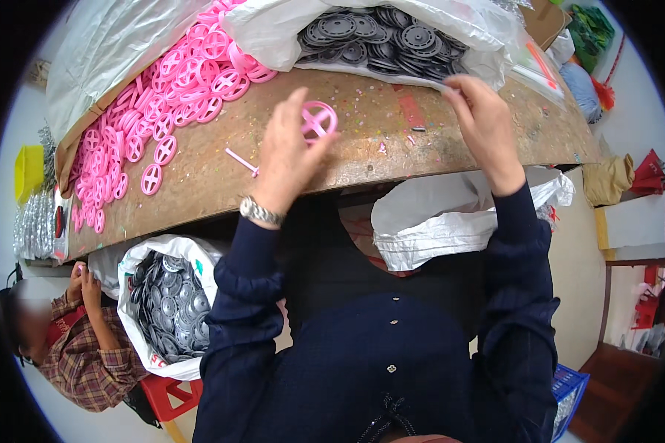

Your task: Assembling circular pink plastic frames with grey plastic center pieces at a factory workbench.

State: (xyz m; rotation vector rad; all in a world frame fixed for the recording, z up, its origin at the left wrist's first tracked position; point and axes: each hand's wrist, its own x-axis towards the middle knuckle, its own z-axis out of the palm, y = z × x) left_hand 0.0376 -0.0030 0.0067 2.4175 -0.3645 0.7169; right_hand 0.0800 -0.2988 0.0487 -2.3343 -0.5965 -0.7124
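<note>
My left hand [284, 151], with a metal watch on its wrist, is raised over the near side of the wooden table. A pink spoked ring [318, 122] sits between its thumb and fingers. Off to the right, my right hand [486, 122] has thumb and forefinger pinched together by the near edge of a white sack [488, 33] of dark grey discs [377, 37]. Whatever is in that pinch, if anything, is too small to make out. On the tabletop just left of my left hand lies a thin pink stick [241, 162].
Many pink spoked rings [151, 111] are heaped on the table's left side. Below the table edge, a white sack [137, 258] holds grey discs, with a red stool [171, 396] beneath. Another person [89, 340] sits at lower left. An open white bag [428, 229] lies over my lap.
</note>
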